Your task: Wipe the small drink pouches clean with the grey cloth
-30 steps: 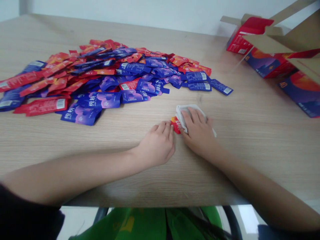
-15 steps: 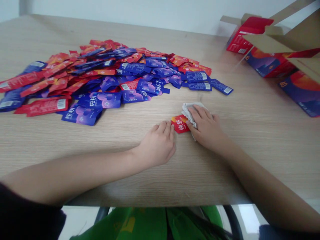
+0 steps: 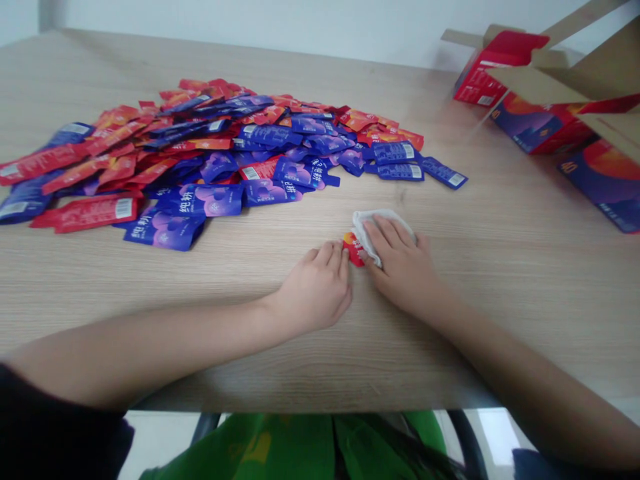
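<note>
A small red sachet (image 3: pixel 353 251) with an orange patch lies flat on the table, mostly covered by a folded white cloth (image 3: pixel 369 220). My left hand (image 3: pixel 320 283) has its fingers pressed together on the left end of the sachet, pinning it to the tabletop. On the cloth rests my right hand (image 3: pixel 403 260), its fingers closed over the fabric and pressing it onto the sachet. The thumb sits at the cloth's lower edge, close to my left fingertips.
A wide heap of red and blue sachets (image 3: pixel 215 200) spreads over the far left of the wooden table (image 3: pixel 240 360). Several blue sachets (image 3: pixel 400 172) lie at its right end. Open cartons stand at the back right: a red one (image 3: pixel 480 83) and blue-red ones (image 3: pixel 600 180).
My right hand and the cloth have slid left over the sachet, covering more of it. My left hand has stayed in place.
</note>
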`<action>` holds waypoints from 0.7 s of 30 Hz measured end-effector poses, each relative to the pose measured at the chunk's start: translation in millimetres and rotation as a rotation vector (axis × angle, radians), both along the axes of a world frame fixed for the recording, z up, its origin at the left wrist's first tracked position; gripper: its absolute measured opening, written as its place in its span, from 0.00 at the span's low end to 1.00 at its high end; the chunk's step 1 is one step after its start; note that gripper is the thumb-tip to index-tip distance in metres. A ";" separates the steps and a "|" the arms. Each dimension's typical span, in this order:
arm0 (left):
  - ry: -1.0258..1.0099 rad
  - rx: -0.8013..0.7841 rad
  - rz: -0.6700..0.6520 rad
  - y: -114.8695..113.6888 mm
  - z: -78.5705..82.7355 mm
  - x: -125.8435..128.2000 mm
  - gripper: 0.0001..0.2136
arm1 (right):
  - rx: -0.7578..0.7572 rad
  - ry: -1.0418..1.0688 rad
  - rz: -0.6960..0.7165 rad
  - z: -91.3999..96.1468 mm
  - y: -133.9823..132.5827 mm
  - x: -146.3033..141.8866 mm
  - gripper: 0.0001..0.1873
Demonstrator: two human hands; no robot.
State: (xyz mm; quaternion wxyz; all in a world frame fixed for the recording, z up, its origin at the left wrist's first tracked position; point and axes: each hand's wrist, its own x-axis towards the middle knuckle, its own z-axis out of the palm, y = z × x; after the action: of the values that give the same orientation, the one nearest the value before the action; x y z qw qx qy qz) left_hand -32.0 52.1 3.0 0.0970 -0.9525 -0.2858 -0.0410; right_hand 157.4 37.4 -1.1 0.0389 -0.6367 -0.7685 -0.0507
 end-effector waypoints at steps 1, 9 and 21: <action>0.004 0.001 0.000 -0.2 -0.2 -0.1 0.25 | -0.006 0.002 -0.046 0.3 1.8 5.5 0.30; -0.005 -0.003 0.005 -0.6 0.7 0.1 0.25 | 0.032 0.017 -0.058 -3.9 4.9 -2.8 0.29; -0.018 -0.002 -0.004 0.9 -1.6 -0.7 0.26 | 0.006 0.012 -0.070 -2.7 6.0 6.8 0.29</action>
State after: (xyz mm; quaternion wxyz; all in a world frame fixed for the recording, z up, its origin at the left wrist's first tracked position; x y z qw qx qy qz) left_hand -32.7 52.9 1.4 0.0935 -0.9527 -0.2849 -0.0498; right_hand 164.2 43.4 -3.8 0.0439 -0.6635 -0.7452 -0.0506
